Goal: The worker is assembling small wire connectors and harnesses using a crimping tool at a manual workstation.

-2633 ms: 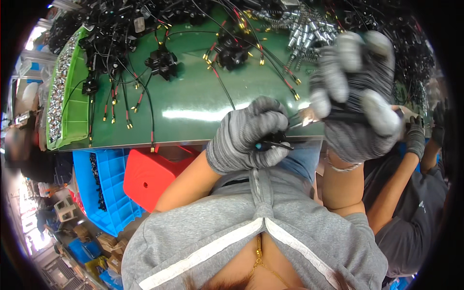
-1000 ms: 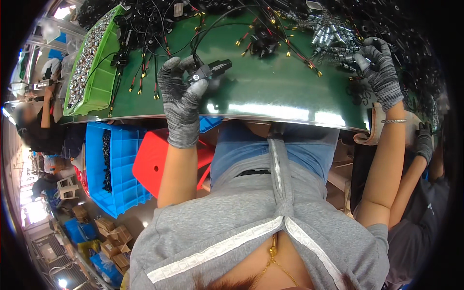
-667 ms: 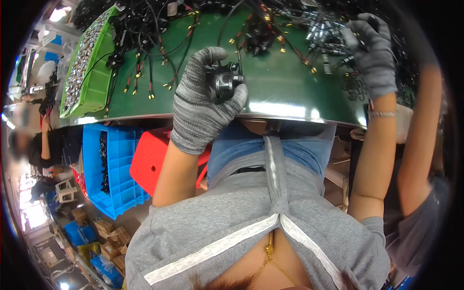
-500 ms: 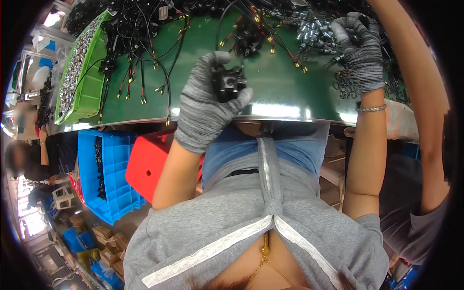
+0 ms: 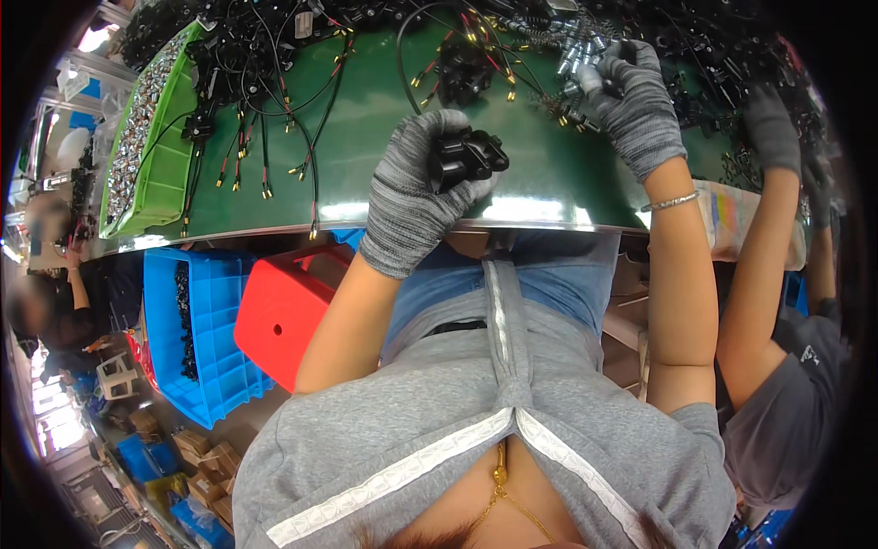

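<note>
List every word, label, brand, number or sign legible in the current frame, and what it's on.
None legible.
Pale tag near the top of the green table: too small to read.
White mark on the co-worker's dark shirt: too small and blurred.
Pale item with coloured patches, right of the right forearm: no readable characters.
Black part in the left hand: no lettering visible.

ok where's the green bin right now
In the head view, the green bin is on the table at far left, black parts just right of it, blue crate lower down.
</note>
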Demonstrator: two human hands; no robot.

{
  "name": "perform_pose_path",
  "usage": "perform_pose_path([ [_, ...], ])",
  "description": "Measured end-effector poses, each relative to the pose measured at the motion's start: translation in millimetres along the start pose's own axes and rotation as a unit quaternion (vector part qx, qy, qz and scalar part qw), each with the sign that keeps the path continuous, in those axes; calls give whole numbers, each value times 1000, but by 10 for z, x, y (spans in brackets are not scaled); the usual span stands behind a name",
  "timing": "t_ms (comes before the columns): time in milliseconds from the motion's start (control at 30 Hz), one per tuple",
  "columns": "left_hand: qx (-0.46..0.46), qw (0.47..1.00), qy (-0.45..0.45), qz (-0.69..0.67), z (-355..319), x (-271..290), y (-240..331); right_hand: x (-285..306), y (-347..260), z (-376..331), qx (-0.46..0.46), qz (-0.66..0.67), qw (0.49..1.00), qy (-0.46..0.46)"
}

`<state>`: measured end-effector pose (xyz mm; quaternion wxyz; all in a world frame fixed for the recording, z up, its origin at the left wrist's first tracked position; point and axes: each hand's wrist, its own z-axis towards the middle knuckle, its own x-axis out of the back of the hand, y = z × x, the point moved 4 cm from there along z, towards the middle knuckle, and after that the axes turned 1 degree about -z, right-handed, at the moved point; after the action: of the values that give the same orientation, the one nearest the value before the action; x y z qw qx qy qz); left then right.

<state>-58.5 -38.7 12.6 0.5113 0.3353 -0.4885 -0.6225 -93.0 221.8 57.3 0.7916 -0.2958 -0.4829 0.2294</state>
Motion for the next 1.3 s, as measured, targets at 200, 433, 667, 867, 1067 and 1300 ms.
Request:
perform_pose_path([
  [200, 16, 998, -13, -58, 17, -31, 68, 35, -141, -257, 103, -204, 974, -6],
  [433, 4, 995, -64, -74, 32, 10, 38, 24, -292, -473, 108, -163, 980, -44],
  [667, -59, 991, -63, -105, 7, -17, 83, 324, -555, -380, 63, 67, 994, 62],
  [867, -67, 978, -21, -195, 58, -43, 23, -56, -352, -143, 23, 589, 806, -51],
  [1067, -58, 990, -26, -125, 62, -94, 5, 65, -366, -52, 187, -55, 956, 221],
  [1300, -80, 973, 8, -218, 61, -62, 63, 139, -544, -172, 206, -130, 968, -55],
])
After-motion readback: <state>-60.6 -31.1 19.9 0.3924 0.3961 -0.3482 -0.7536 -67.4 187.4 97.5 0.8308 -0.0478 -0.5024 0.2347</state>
